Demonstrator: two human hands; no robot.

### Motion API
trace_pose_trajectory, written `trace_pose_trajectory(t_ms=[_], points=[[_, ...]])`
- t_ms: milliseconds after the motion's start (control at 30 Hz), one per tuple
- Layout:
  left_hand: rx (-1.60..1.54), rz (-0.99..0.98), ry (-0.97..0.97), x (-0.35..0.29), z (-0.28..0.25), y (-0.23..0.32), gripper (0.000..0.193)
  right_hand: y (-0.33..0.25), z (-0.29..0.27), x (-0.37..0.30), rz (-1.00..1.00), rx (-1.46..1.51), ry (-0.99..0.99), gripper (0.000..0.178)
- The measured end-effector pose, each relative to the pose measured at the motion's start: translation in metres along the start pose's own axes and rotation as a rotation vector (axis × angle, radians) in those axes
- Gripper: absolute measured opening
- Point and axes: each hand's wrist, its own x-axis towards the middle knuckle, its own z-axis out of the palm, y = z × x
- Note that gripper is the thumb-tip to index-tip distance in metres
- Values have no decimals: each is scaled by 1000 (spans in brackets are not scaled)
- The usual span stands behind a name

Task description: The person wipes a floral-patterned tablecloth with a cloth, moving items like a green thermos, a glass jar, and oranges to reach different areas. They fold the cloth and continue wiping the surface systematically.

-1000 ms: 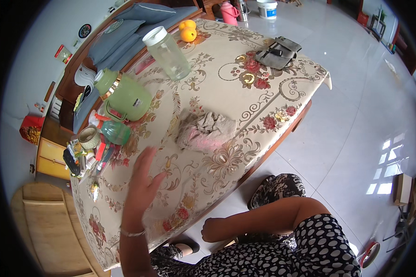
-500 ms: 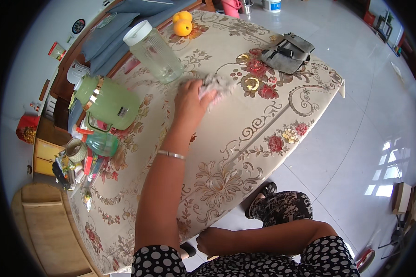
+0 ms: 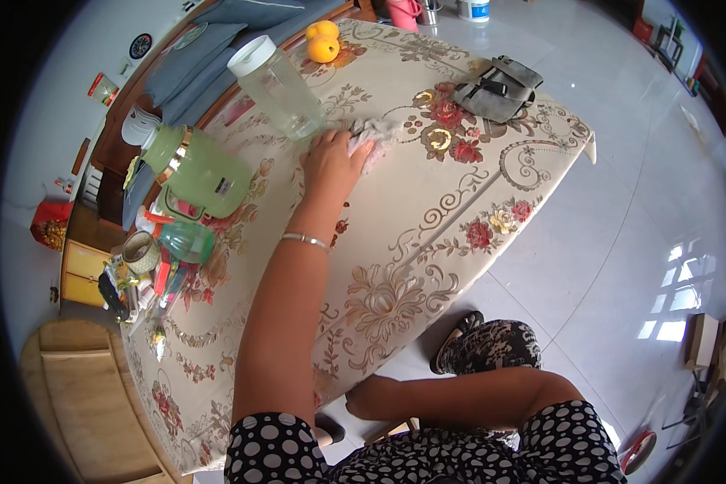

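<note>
The left hand [image 3: 331, 165] grasps a crumpled, greyish cloth [image 3: 377, 139], its fingers bent over the near left part and its thumb lying along the side toward the person. The cloth rests on the counter [image 3: 399, 206], mostly to the right of the knuckles and a little beyond them. A silvery bracelet [image 3: 305, 239] circles the wrist behind this hand. The right hand [image 3: 371, 399] is clenched in a loose fist well behind the left one, by the counter's near edge; whether anything is inside it, I cannot tell.

Just beyond the left hand and to its left stands a clear jug [image 3: 281, 90] with a white lid. Farther past the jug sit some oranges [image 3: 323, 48]. To the left of the hand is a big green flask [image 3: 202, 173], and nearer the person from that, a spray bottle [image 3: 187, 242] beside a small round container [image 3: 141, 252] and other clutter. Well to the right of the hand, and farther off, lies a grey bag [image 3: 498, 89]. A flowered tablecloth [image 3: 379, 250] spreads beneath the left hand and all these things.
</note>
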Motion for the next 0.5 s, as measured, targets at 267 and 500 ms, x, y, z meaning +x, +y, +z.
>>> trace_pose_trajectory(t_ms=[267, 500], points=[[123, 82, 131, -127, -63, -41, 39, -6, -1, 8, -49, -160, -157, 12], [112, -32, -21, -233, -120, -30, 42, 3, 10, 17, -45, -169, -105, 12]])
